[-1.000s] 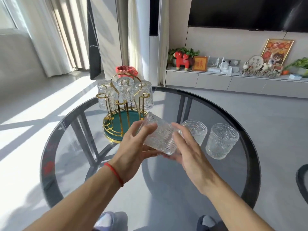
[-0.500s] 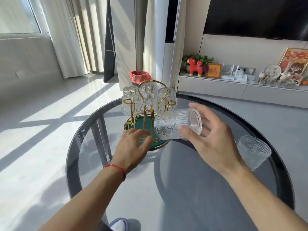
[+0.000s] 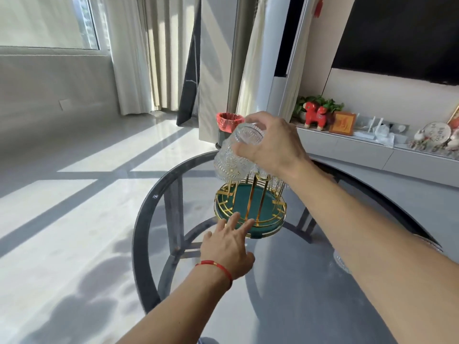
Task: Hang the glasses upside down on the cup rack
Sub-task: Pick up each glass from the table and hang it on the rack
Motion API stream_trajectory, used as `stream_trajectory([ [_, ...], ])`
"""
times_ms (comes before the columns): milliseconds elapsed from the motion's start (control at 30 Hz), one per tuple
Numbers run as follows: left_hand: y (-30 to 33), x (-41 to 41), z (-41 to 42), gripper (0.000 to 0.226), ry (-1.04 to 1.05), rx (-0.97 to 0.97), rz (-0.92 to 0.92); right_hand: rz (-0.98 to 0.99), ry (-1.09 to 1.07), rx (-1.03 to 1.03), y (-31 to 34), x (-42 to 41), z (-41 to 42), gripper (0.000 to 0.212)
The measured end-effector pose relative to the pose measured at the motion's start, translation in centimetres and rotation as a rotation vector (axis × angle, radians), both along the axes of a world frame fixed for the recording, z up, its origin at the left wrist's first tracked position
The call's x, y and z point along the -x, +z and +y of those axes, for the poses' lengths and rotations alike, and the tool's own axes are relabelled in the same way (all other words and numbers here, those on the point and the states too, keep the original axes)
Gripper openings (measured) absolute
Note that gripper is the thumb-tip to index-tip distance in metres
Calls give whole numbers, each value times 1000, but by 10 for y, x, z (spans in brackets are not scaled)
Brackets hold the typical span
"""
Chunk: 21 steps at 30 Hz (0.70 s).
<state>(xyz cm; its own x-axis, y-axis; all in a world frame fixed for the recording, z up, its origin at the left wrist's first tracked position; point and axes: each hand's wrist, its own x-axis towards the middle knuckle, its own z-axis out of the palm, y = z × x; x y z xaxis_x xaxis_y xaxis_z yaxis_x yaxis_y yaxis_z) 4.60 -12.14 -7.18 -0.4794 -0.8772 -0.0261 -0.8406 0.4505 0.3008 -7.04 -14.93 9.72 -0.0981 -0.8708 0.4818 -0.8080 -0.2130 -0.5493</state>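
My right hand (image 3: 272,142) grips a clear patterned glass (image 3: 234,155) by its base, mouth down, right over the top of the gold cup rack (image 3: 252,194). The rack stands on a round green tray with a gold rim (image 3: 224,214) on the glass table. Other hung glasses (image 3: 279,181) are mostly hidden behind my right hand and the held glass. My left hand (image 3: 229,242) is flat and open, fingers spread, with its fingertips touching the tray's near rim. Part of another glass (image 3: 340,263) shows on the table under my right forearm.
The round dark-rimmed glass table (image 3: 141,219) has its left edge close to the rack. Behind it stand a bin with a red bag (image 3: 227,121), curtains, and a low cabinet (image 3: 352,147) with ornaments at the right.
My right hand has turned the glass from lying sideways to mouth down and carried it over the rack. My left hand has let go and moved to the tray's rim. The camera moved closer.
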Motion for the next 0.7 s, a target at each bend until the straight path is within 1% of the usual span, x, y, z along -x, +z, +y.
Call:
stream_trajectory([
  [133,1,2,1,76,10,-6,6,15,-53,-54,-16,-11,-15,70],
  [367,3,6,3,72,44,21,18,100,-66,-155,-44,-18,-18,68],
  [533,3,10,6,71,67,40,16,152,-80,-157,-51,-20,-16,66],
  [700,4,11,9,69,82,44,13,242,-42,-135,-49,-19,1,49],
])
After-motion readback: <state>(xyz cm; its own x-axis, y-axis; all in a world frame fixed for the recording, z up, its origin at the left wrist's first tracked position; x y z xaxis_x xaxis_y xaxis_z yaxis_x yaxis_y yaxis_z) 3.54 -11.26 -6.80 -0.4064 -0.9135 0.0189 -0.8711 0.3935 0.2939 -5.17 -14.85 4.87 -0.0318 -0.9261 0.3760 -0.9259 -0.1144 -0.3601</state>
